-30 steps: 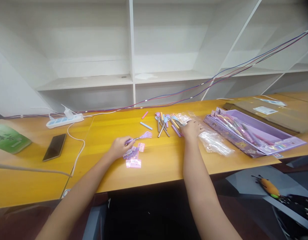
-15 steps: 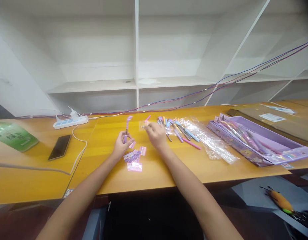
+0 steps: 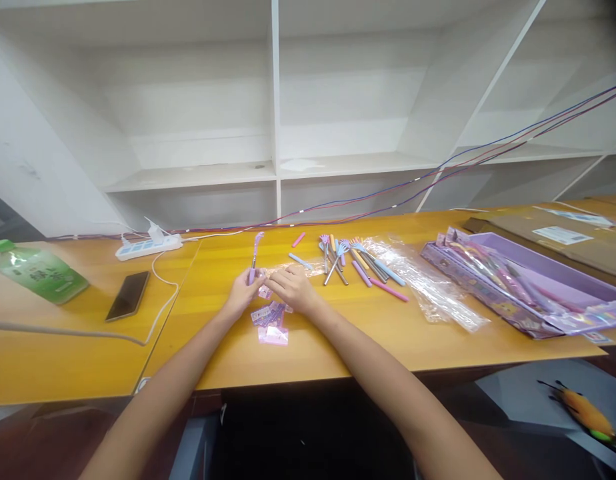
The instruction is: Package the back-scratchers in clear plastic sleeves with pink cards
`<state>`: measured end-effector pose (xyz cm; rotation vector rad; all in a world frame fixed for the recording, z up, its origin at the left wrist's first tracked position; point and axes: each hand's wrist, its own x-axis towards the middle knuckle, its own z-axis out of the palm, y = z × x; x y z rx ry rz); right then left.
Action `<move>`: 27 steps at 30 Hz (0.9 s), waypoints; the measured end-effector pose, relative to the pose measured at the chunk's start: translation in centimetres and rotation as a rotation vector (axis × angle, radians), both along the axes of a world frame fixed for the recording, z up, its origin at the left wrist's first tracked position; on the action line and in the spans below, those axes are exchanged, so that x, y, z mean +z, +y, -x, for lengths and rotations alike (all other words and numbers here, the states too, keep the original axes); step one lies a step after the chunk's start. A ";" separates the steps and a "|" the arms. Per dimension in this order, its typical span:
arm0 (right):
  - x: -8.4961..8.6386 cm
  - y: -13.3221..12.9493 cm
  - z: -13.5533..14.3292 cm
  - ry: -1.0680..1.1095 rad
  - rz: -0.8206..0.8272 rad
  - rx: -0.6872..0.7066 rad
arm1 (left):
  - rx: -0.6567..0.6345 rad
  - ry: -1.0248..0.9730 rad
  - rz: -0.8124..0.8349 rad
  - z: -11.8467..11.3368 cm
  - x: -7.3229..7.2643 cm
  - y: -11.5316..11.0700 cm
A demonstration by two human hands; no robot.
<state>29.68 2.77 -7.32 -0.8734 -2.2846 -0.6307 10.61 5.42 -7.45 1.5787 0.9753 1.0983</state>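
A small purple back scratcher (image 3: 259, 239) with a claw-shaped head and metal shaft stands upright, my left hand (image 3: 242, 293) closed round its handle. My right hand (image 3: 294, 289) is closed beside it, fingertips pinching a clear plastic sleeve (image 3: 315, 269) that stretches out to the right behind the knuckles. Purple-and-pink printed cards (image 3: 269, 313) lie on the table below both hands. To the right is a loose pile of back scratchers (image 3: 361, 261) in purple, blue, pink and orange. A pink stick (image 3: 299, 239) and a blue stick (image 3: 301, 261) lie behind my right hand.
Clear plastic bags (image 3: 428, 283) lie right of the pile. Farther right, a purple box (image 3: 498, 293) holds packaged items beside a flat cardboard box (image 3: 538, 233). On the left are a power strip (image 3: 148, 247), a phone (image 3: 128, 295) and a green bottle (image 3: 43, 272).
My right hand has moved left and toward me with the clear sleeve, up to my left hand. The blue stick behind it has come into view. My left hand still holds the purple back scratcher.
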 end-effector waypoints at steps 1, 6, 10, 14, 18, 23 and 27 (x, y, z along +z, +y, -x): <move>-0.1 0.2 -0.2 0.043 0.048 -0.012 | 0.002 -0.023 0.027 0.0 0.1 -0.1; -0.4 1.1 -2.3 0.273 0.235 -0.197 | -0.034 -0.096 0.113 0.8 0.8 0.2; -0.8 1.7 -4.8 0.285 0.294 -0.289 | -0.039 -0.094 0.103 1.8 1.1 0.7; -1.2 2.2 -6.6 0.308 0.327 -0.314 | -0.025 -0.086 0.054 2.2 1.4 1.0; -1.4 2.6 -7.3 0.328 0.364 -0.245 | 0.087 -0.107 0.003 2.6 1.6 1.5; -1.3 2.5 -7.4 0.442 0.538 -0.167 | 0.244 -0.188 -0.048 2.9 1.4 2.0; -1.0 2.0 -6.8 0.566 0.644 -0.147 | 0.347 -0.335 -0.105 2.9 1.3 2.0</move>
